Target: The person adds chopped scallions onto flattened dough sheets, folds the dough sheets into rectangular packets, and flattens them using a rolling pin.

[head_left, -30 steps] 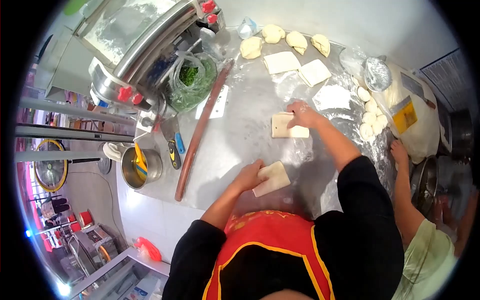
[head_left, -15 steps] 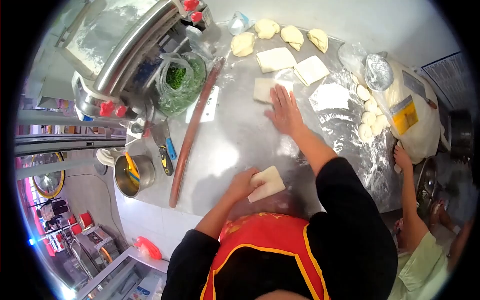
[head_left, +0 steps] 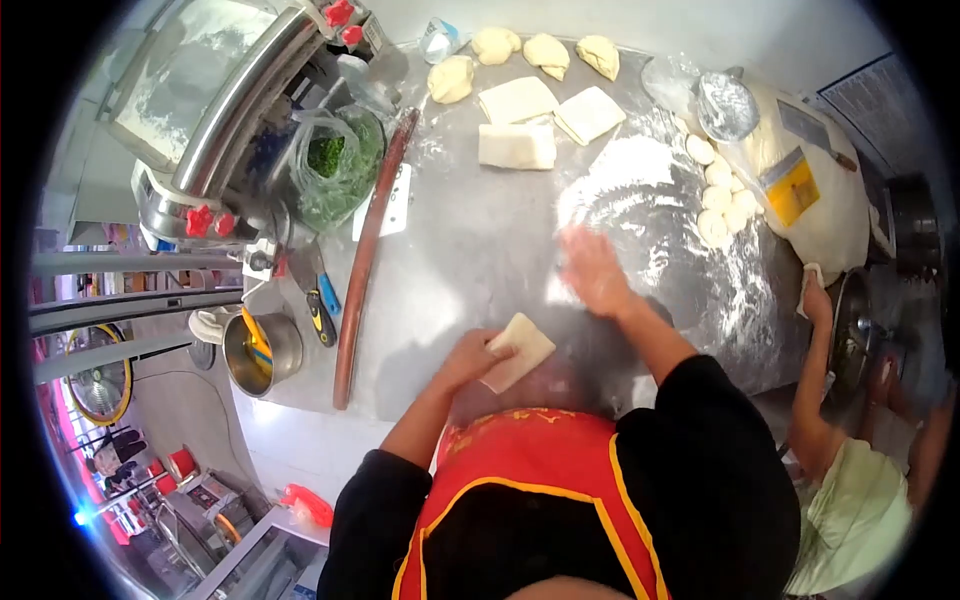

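Observation:
My left hand (head_left: 472, 358) is closed around one edge of a flat rectangular piece of dough (head_left: 522, 352), held tilted just above the near side of the metal table. Out over the middle of the table, my right hand (head_left: 594, 270) is blurred by motion; its fingers look stretched out, with nothing visible in them. It is just below a patch of white flour (head_left: 625, 175). Beyond the hands lie three flat dough pieces: a near one (head_left: 516, 147), a back one (head_left: 518, 100) and a right one (head_left: 590, 115).
Several dough lumps (head_left: 496, 45) line the back edge. A long rolling pin (head_left: 375, 255) lies on the left, near scrapers (head_left: 322, 305), a metal pot (head_left: 285, 345) and a bag of chopped greens (head_left: 335, 165). Rightward are round dough balls (head_left: 716, 195), a large sack (head_left: 815, 190) and another person's hand (head_left: 817, 295).
My right hand has left the near dough piece on the table and moved toward me. The flour patch is spread wider. My left hand has tilted its dough piece up. The view has shifted slightly.

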Demonstrator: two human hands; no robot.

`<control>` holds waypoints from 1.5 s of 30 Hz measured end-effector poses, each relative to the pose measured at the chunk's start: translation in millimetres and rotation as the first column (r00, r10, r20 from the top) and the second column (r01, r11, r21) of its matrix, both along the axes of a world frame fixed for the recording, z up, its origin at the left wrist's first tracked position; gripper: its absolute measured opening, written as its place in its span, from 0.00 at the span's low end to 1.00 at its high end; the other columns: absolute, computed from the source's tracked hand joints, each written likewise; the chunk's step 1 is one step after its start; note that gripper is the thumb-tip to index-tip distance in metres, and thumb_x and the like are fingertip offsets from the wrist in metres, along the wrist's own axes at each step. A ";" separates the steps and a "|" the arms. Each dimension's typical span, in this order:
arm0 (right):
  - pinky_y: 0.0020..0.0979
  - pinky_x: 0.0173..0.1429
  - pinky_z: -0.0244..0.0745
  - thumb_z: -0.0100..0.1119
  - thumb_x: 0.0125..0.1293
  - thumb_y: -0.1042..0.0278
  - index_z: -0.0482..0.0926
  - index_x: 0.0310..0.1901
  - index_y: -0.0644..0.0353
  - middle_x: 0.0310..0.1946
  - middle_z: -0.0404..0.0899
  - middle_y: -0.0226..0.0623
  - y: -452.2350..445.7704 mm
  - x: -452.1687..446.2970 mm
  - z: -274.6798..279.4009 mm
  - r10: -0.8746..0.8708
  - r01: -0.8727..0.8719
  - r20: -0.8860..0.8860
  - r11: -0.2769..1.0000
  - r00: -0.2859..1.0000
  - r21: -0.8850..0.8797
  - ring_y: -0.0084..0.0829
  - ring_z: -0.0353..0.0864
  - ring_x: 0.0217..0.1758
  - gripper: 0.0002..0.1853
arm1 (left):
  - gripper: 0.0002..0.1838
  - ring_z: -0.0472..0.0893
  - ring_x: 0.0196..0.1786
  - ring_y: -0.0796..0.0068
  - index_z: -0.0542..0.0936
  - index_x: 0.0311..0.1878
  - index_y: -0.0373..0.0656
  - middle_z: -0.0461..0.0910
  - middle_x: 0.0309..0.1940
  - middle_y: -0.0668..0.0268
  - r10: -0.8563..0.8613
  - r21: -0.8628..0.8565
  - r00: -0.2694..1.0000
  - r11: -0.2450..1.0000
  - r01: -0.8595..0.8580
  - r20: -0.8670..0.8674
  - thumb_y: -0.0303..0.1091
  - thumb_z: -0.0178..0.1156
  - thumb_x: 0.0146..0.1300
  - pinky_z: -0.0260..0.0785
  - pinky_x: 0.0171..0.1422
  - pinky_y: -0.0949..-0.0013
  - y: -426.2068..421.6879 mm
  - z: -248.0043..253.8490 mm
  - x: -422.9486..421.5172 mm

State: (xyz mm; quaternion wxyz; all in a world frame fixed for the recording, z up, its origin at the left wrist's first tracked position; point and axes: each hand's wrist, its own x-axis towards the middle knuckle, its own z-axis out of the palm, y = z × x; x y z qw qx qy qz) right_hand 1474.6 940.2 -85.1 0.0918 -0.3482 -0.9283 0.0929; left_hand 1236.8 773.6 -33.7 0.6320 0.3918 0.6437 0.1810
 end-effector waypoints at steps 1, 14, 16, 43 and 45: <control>0.53 0.76 0.41 0.52 0.66 0.56 0.59 0.70 0.56 0.71 0.56 0.47 -28.1 1.4 7.9 0.130 -0.122 0.053 0.984 0.990 -0.130 0.44 0.51 0.76 0.32 | 0.17 0.82 0.35 0.69 0.83 0.47 0.43 0.84 0.32 0.59 0.049 -0.001 0.999 0.999 -0.049 0.010 0.41 0.64 0.59 0.73 0.43 0.65 1.3 6.8 -5.8; 0.44 0.70 0.58 0.51 0.67 0.73 0.64 0.65 0.65 0.63 0.66 0.56 -95.7 10.8 85.8 -0.366 0.259 -0.359 0.914 0.859 -0.313 0.53 0.64 0.67 0.25 | 0.24 0.71 0.61 0.54 0.73 0.60 0.44 0.72 0.59 0.53 0.025 0.585 0.694 0.562 0.585 -0.719 0.39 0.59 0.61 0.63 0.65 0.56 40.6 3.7 35.2; 0.46 0.72 0.55 0.52 0.67 0.70 0.63 0.67 0.63 0.65 0.64 0.54 -82.2 1.3 75.3 -0.325 0.253 -0.321 0.936 0.890 -0.247 0.51 0.61 0.70 0.27 | 0.27 0.66 0.67 0.52 0.69 0.63 0.41 0.68 0.64 0.52 0.109 0.644 0.689 0.482 0.594 -0.717 0.40 0.58 0.62 0.57 0.70 0.53 45.5 -17.0 41.1; 0.45 0.67 0.61 0.64 0.57 0.68 0.71 0.52 0.61 0.56 0.70 0.48 -86.7 0.6 71.1 -0.085 0.060 -0.228 0.992 0.970 -0.114 0.51 0.67 0.60 0.22 | 0.22 0.67 0.65 0.51 0.73 0.55 0.38 0.70 0.60 0.53 -0.040 0.690 0.780 0.439 0.575 -0.625 0.34 0.62 0.58 0.62 0.67 0.57 48.8 -13.8 24.6; 0.46 0.69 0.58 0.60 0.62 0.61 0.68 0.58 0.62 0.62 0.65 0.51 -80.8 -8.8 53.7 -0.215 0.181 -0.246 0.971 0.945 -0.154 0.52 0.63 0.66 0.25 | 0.26 0.63 0.68 0.50 0.69 0.61 0.36 0.66 0.65 0.52 0.036 0.725 0.792 0.432 0.537 -0.609 0.36 0.60 0.60 0.57 0.71 0.54 56.1 -30.7 30.9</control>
